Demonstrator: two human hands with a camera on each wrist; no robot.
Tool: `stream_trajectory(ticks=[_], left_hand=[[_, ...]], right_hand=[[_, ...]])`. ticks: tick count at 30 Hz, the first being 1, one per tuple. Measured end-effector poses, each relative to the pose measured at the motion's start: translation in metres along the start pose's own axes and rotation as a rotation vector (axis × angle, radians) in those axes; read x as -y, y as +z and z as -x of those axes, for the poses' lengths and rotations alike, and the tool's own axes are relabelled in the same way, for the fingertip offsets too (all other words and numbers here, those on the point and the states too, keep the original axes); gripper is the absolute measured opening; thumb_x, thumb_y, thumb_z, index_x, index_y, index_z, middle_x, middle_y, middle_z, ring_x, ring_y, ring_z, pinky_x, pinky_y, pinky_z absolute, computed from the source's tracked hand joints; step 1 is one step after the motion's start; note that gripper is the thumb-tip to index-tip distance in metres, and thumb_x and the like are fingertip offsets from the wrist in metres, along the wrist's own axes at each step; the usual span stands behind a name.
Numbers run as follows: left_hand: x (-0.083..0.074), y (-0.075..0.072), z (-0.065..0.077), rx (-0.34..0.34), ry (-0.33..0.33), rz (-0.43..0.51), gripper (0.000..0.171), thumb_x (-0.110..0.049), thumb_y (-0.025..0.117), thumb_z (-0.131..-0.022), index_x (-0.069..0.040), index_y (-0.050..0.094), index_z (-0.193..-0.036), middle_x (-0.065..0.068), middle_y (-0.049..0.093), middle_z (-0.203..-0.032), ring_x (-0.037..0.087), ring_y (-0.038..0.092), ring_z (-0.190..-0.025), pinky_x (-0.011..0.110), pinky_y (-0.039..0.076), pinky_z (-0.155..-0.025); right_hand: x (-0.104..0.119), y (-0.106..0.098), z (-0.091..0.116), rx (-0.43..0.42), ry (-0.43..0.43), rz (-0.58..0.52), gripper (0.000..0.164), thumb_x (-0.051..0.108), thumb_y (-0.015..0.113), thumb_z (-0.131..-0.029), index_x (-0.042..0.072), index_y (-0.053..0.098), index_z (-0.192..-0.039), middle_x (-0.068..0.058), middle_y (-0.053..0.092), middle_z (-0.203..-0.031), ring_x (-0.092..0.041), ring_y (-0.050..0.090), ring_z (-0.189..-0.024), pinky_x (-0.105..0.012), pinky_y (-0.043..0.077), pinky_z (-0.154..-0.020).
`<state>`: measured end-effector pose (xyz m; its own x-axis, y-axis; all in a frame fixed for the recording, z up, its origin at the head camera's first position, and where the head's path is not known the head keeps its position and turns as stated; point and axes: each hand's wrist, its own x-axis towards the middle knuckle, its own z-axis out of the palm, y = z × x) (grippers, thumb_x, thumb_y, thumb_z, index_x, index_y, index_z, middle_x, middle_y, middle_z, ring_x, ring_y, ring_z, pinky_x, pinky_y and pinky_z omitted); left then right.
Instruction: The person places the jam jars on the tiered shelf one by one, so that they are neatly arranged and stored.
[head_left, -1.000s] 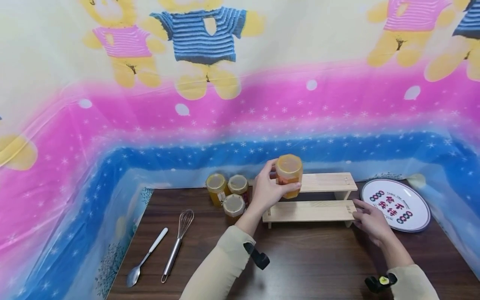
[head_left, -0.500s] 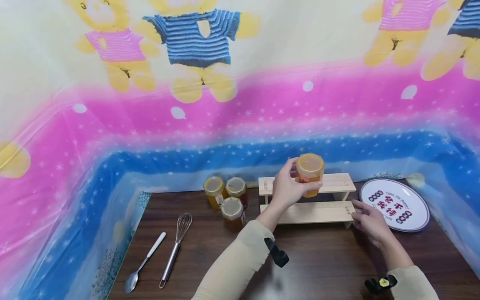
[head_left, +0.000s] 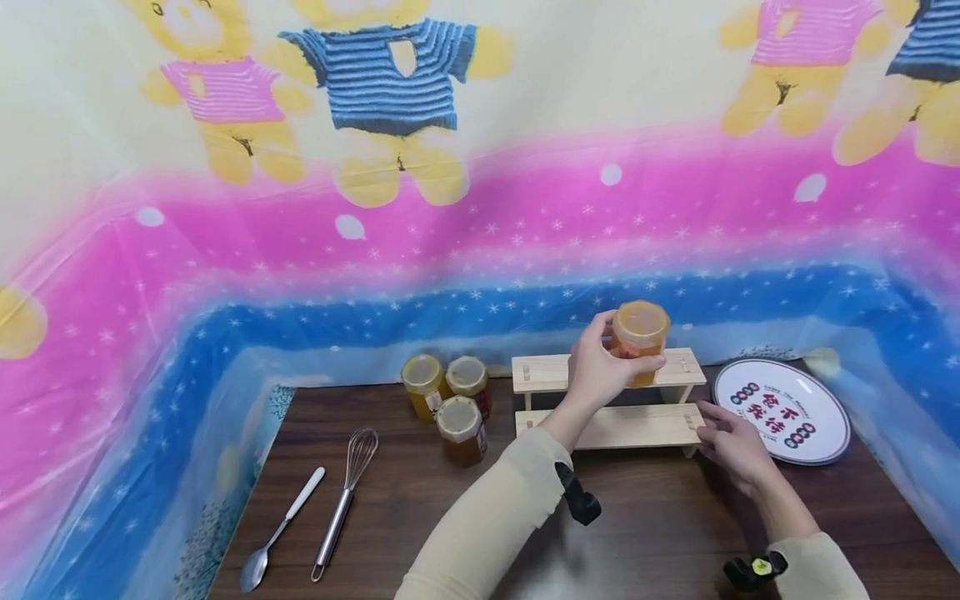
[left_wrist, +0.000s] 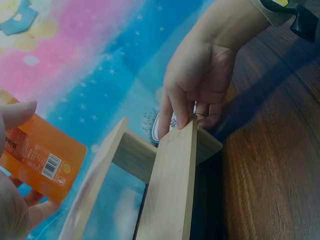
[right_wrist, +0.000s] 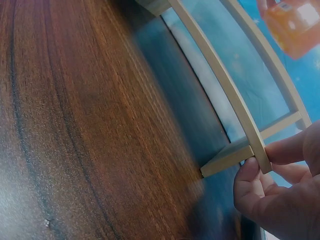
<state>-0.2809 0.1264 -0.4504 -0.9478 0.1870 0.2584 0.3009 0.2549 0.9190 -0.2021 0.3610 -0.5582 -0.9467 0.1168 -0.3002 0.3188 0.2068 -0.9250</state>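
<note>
My left hand [head_left: 602, 367] grips an orange-yellow jar [head_left: 640, 337] with a pale lid, held upright above the upper tier of a two-step wooden rack [head_left: 618, 427]. In the left wrist view the jar [left_wrist: 47, 157] shows an orange label with a barcode, fingers and thumb on either side of it. My right hand [head_left: 737, 446] pinches the right end of the rack's lower board. Close up in the right wrist view, thumb and fingers of that hand [right_wrist: 285, 185] take the end of the board [right_wrist: 240, 110] between them.
Several lidded jars, among them a front one [head_left: 461, 429], stand together left of the rack. A whisk [head_left: 345, 504] and a white-handled spoon [head_left: 282, 529] lie at the left. A printed plate [head_left: 783, 412] sits right of the rack. A patterned cloth [head_left: 420, 275] backs the table.
My left hand has carried the jar rightward, from the left part of the rack to over its right part. The right hand keeps its hold on the rack's end.
</note>
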Motion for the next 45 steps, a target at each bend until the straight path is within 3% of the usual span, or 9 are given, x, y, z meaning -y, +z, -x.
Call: stream_trajectory(ticks=[7,19,35,45], left_hand=[[0.002,0.011,-0.004,-0.009,-0.034,-0.025,0.081,-0.041,0.097,-0.072,-0.035,0.056,-0.141,-0.016,0.06,-0.112,0.003,0.059,-0.102,0.028,0.052,-0.085],[0.001,0.025,-0.007,-0.018,-0.093,-0.037,0.08,-0.038,0.097,-0.073,-0.033,0.056,-0.142,-0.014,0.06,-0.116,0.005,0.058,-0.108,0.032,0.052,-0.088],[0.0,0.033,-0.003,-0.019,-0.091,-0.117,0.084,-0.043,0.094,-0.075,-0.03,0.052,-0.147,-0.011,0.06,-0.127,0.008,0.059,-0.115,0.031,0.052,-0.091],[0.003,0.024,-0.007,0.118,-0.095,-0.089,0.095,-0.04,0.093,-0.078,-0.026,0.041,-0.156,-0.008,0.058,-0.139,0.012,0.056,-0.126,0.04,0.049,-0.103]], right_hand=[[0.0,0.0,0.0,0.001,0.003,0.009,0.062,0.007,0.044,-0.108,-0.001,0.02,-0.164,-0.034,0.037,-0.152,-0.008,0.059,-0.107,-0.028,0.056,-0.09],[0.003,0.001,0.0,0.007,0.027,0.03,0.061,0.011,0.042,-0.109,0.001,0.018,-0.165,-0.034,0.034,-0.155,-0.03,0.053,-0.129,-0.036,0.054,-0.099],[0.0,0.002,-0.001,0.001,0.035,0.016,0.061,0.009,0.042,-0.109,0.001,0.018,-0.165,-0.034,0.034,-0.155,-0.029,0.053,-0.129,-0.032,0.055,-0.096],[0.001,0.0,-0.001,0.009,0.016,0.018,0.061,0.011,0.042,-0.109,0.001,0.018,-0.164,-0.033,0.035,-0.155,-0.021,0.056,-0.122,-0.028,0.055,-0.093]])
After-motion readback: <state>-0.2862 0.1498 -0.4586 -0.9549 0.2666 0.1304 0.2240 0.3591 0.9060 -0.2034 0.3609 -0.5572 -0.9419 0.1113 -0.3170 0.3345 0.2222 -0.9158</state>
